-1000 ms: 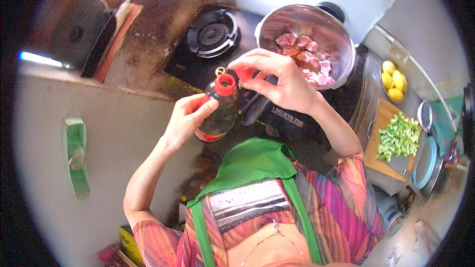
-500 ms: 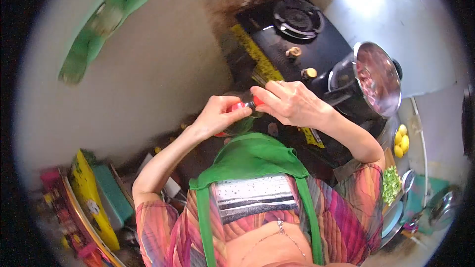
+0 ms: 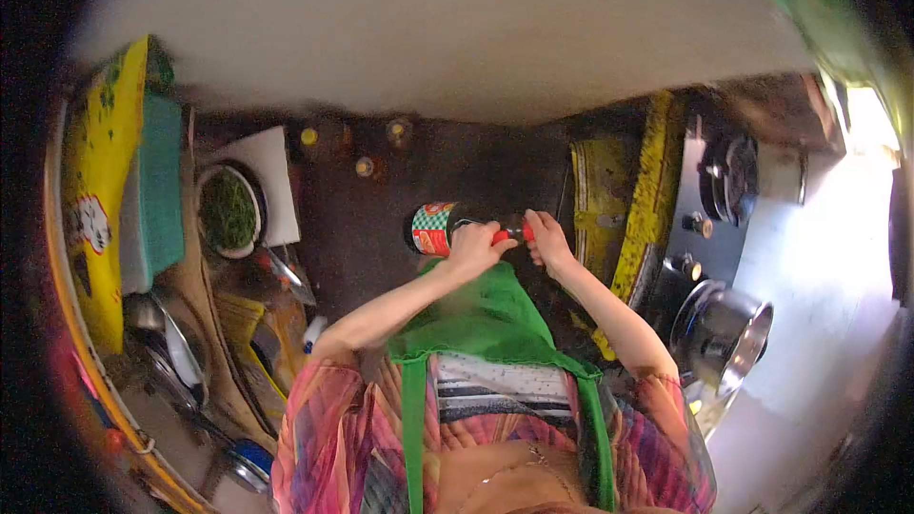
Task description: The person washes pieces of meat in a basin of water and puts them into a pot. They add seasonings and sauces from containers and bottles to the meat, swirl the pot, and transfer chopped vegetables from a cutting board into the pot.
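Observation:
My left hand (image 3: 476,246) is wrapped round the neck end of a glass bottle, whose red and green checked label (image 3: 434,227) faces up. The bottle lies almost level in front of the green apron (image 3: 486,319). At its mouth, the fingers of my right hand (image 3: 548,240) pinch the red cap (image 3: 527,230). A short dark gap shows between the cap and the red neck under my left fingers; whether they still touch is not clear.
On the right stand the stove (image 3: 700,228) and a steel pot (image 3: 733,338). To the left are a bowl of chopped greens (image 3: 229,209), a white board (image 3: 276,186), a knife (image 3: 291,276), a teal box (image 3: 157,190) and a yellow panel (image 3: 107,190). Several bottles stand at the back.
The view has swung left, away from the stove. The bottle has tipped from upright to nearly level, and the red cap has come from beside the open mouth to the mouth.

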Available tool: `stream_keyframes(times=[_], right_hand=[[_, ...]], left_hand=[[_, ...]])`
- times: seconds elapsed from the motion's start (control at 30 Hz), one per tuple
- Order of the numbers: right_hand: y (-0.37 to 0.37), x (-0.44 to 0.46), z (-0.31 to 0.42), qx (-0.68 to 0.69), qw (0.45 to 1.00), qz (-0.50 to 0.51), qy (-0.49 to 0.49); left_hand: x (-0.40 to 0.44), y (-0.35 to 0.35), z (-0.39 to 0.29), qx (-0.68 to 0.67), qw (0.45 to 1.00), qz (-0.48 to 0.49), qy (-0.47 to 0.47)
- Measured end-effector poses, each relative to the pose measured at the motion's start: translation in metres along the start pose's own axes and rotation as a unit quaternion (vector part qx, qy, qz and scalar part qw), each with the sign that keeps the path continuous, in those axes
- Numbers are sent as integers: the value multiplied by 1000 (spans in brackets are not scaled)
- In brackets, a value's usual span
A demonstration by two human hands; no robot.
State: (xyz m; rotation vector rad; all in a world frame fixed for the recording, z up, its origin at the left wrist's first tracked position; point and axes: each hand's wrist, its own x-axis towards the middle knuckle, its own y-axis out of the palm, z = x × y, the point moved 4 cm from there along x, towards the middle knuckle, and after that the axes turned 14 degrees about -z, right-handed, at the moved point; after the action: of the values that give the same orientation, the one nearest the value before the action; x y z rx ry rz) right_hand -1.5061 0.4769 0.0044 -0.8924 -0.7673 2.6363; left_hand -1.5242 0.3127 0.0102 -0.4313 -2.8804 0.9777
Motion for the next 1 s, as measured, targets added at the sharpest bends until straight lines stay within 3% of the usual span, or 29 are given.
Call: stream_keyframes(times=[0.03,0.07,0.17,0.2,0.3,0.37,0.43,0.47,0.53,0.57,0.63,0.73,0.8,0.87,0.93,0.97,1.0], right_hand=[[19,3,-1,108,966,96,217],[30,10,8,145,939,129,284],[63,29,18,180,957,99,206],[70,40,-1,162,970,100,152],[85,65,-90,103,983,109,110],[86,65,-132,146,961,105,208],[87,67,-161,49,976,109,180],[86,66,-192,45,976,111,182],[84,78,-246,-31,995,92,10],[87,81,-250,-33,995,97,12],[91,78,-241,87,971,75,208],[92,84,-299,72,963,124,226],[90,87,-353,35,974,138,179],[93,100,-343,2,980,165,115],[95,100,-291,48,976,163,135],[97,105,-273,50,974,191,111],[95,108,-262,-3,972,197,130]], left_hand=[[1,7,28,-4,1000,-3,-31],[6,15,56,-6,998,-6,-58],[24,44,156,-35,979,-36,-200],[32,62,188,-39,969,-8,-245],[58,107,256,22,942,-12,-336],[80,156,303,-5,931,-6,-366],[103,195,344,-39,896,-39,-441],[108,244,392,-81,893,-125,-425],[129,273,428,-157,872,-143,-440],[137,288,446,-228,847,-159,-452],[146,333,490,-343,777,-161,-502],[155,333,497,-409,762,-188,-465],[167,297,464,-306,855,-164,-385],[157,269,441,-132,920,-201,-310],[123,215,397,-157,871,-184,-428],[90,250,428,-231,866,-194,-399],[61,219,415,-174,883,-60,-432]])
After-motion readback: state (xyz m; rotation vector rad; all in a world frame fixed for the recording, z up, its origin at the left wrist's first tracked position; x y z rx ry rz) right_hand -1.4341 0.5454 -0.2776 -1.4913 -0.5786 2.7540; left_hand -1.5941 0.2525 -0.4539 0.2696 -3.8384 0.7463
